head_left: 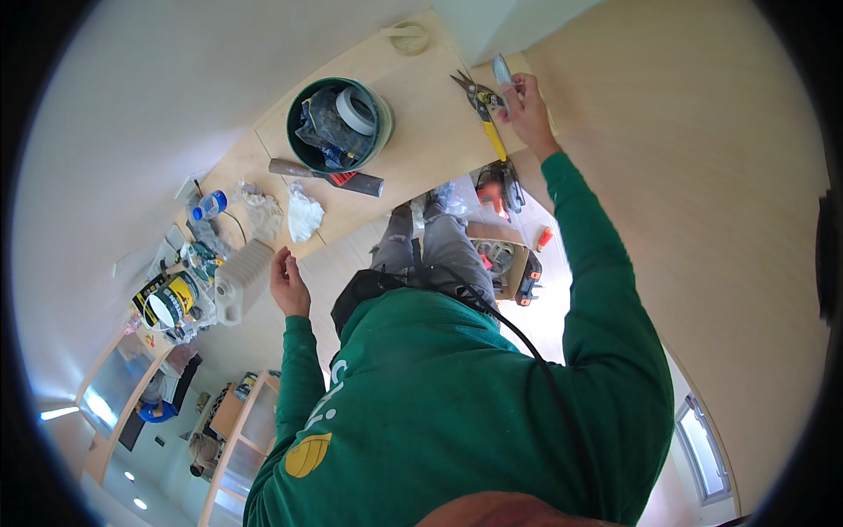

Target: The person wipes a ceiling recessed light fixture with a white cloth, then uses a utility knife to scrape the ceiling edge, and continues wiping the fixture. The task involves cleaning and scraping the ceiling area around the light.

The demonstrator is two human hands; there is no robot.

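Note:
My right hand (524,112) reaches to the far right of a wooden worktop (421,132), closed on a slim silver-grey tool (502,72) with a rounded end. Its exact kind does not show. Right beside these fingers lie tin snips (481,98) with a yellow handle, jaws apart. My left hand (289,283) hangs by the worktop's near edge with loosely bent fingers and nothing visible in it. Close to it are a crumpled white cloth (305,213) and a whitish plastic jerrycan (239,285).
A green bucket (384,132) holds dark cloth and a white ring. In front lies a long dark-ended tool (356,183). A round tub (408,38) stands at the back. Paint cans (173,297) crowd the left. On the floor are an orange power tool (493,195) and a box (496,233).

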